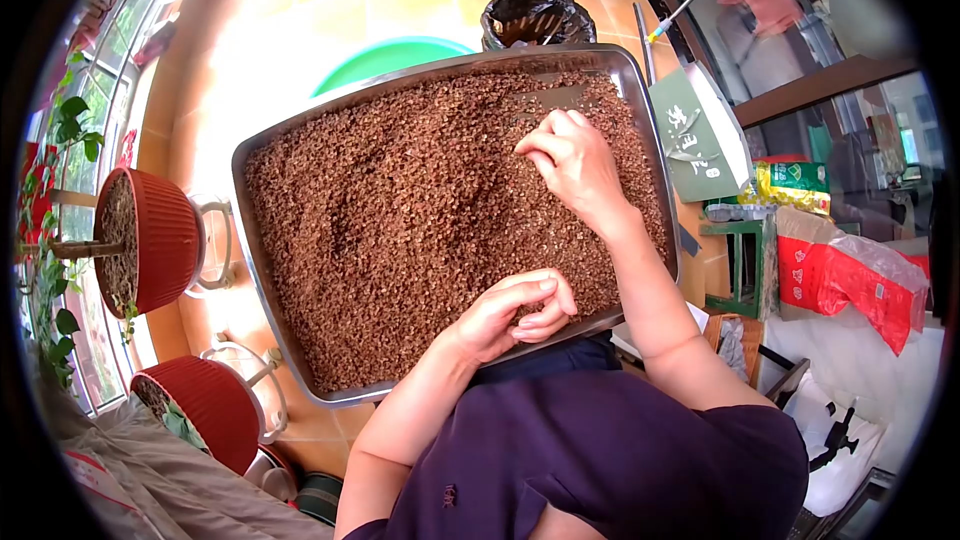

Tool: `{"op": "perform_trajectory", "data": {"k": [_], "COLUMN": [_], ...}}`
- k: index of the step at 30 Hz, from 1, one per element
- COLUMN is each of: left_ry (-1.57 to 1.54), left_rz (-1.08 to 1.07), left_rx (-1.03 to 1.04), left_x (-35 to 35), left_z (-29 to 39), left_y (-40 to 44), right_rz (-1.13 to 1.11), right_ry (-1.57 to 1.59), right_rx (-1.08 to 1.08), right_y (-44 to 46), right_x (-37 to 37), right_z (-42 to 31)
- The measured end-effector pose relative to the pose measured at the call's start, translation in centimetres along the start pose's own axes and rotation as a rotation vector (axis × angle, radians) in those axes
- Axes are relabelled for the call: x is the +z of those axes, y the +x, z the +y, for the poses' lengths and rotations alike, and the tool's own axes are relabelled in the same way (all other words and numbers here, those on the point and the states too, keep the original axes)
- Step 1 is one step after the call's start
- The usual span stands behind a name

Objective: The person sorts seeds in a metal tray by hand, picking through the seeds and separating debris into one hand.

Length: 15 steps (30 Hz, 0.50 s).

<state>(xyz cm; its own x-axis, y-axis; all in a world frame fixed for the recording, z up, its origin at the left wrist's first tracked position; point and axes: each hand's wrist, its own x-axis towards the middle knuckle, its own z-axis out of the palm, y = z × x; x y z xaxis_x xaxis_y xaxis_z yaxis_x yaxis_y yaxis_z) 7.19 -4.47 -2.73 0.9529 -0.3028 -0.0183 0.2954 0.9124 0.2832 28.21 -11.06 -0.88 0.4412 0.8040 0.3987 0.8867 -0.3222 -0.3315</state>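
A large metal tray (250,240) holds a thick layer of small reddish-brown dried pieces (390,210), which look like peppercorn husks. Over its right part, my right hand (575,162) hovers with thumb and fingers pinched together; whatever is between them is too small to make out. Close to the tray's near edge, my left hand (515,312) is turned partly up with its fingers curled in. What lies in its palm, if anything, is hidden. Near the far right corner, a thin patch shows the bare tray bottom.
Behind the tray are a green basin (390,58) and a bin lined with a black bag (535,18). Red flower pots (165,240) stand at left. At right are a green-and-white box (695,135) and a red package (850,275).
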Motion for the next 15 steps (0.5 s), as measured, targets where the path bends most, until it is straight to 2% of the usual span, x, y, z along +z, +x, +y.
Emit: {"op": "perform_trajectory", "data": {"k": [6, 9, 13, 15], "left_ry": [-0.018, -0.024, -0.044, -0.098], "left_rz": [0.015, 0.023, 0.026, 0.038], "left_rx": [0.026, 0.030, 0.034, 0.023], "left_x": [-0.2, -0.1, -0.1, -0.3], "left_z": [0.1, 0.2, 0.3, 0.1], "left_y": [-0.1, 0.0, 0.1, 0.2], "right_rz": [-0.040, -0.018, -0.027, -0.053], "right_ry": [-0.086, 0.014, 0.694, 0.821], "right_rx": [-0.027, 0.092, 0.437, 0.493], "right_y": [0.0, -0.3, -1.1, -1.6], "right_x": [0.4, -0.1, -1.4, -1.7], "right_z": [0.2, 0.2, 0.4, 0.6]}}
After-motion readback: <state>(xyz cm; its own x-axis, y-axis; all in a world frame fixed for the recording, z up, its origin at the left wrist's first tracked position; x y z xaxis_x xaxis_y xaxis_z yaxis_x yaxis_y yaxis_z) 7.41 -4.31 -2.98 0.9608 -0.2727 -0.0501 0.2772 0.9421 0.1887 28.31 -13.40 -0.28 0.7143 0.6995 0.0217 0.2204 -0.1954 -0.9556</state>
